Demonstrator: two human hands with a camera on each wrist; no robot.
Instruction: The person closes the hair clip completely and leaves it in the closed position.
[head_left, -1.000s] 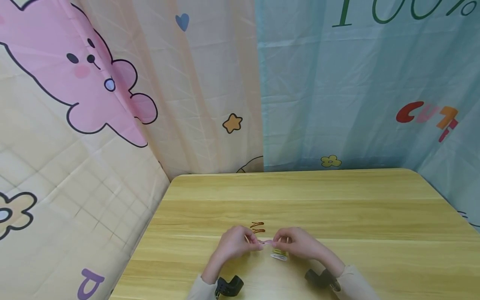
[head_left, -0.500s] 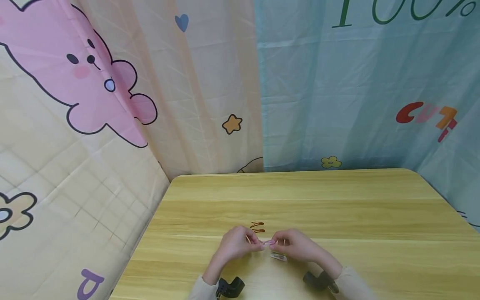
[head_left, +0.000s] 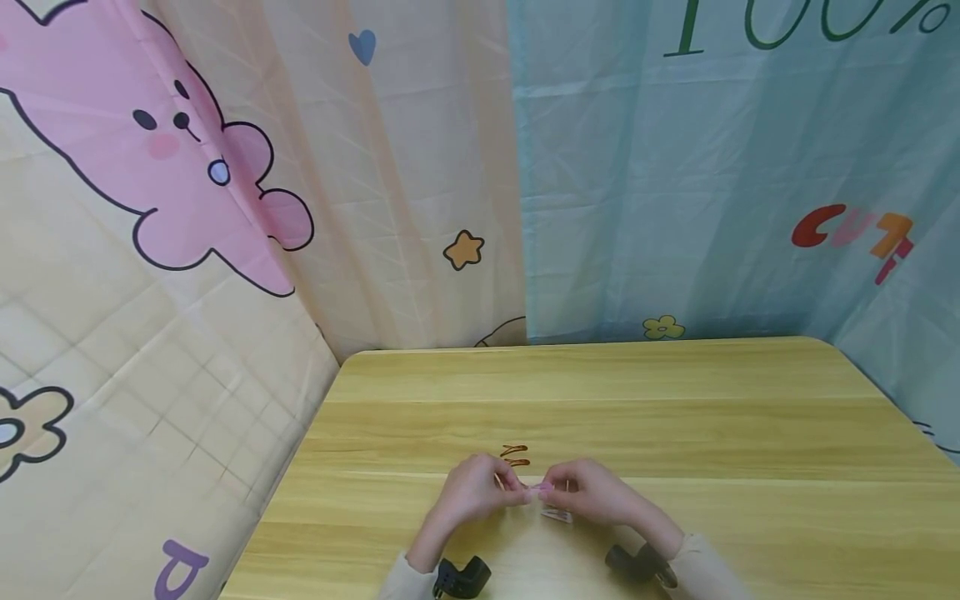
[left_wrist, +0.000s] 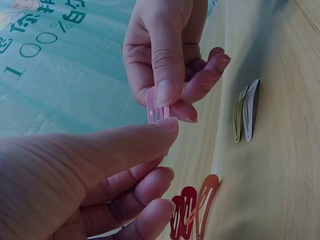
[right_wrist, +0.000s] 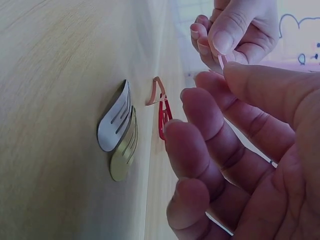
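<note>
A pink snap hair clip (left_wrist: 150, 106) is held in the air between the two hands. My left hand (head_left: 478, 487) pinches one end between thumb and index finger. From the other side my right hand (head_left: 591, 492) pinches the opposite end, its thumb lying over the slotted part. Only a short stretch of pink shows between the fingertips. In the right wrist view, the right hand's other fingers (right_wrist: 187, 147) are bent and hold nothing. Beneath the right hand, a silver hair clip (right_wrist: 114, 120) and a gold hair clip (right_wrist: 122, 155) lie side by side.
Behind the left hand lie an orange hair clip (left_wrist: 206, 202) and dark red ones (left_wrist: 188, 210) on the wooden table (head_left: 637, 417). Printed curtains (head_left: 660, 167) hang along the table's back and sides. Each wrist wears a black camera mount (head_left: 462, 577).
My right hand has shifted slightly left, closer to the left hand, and now covers the gold clip in the head view. Both hands keep their pinch on the pink clip.
</note>
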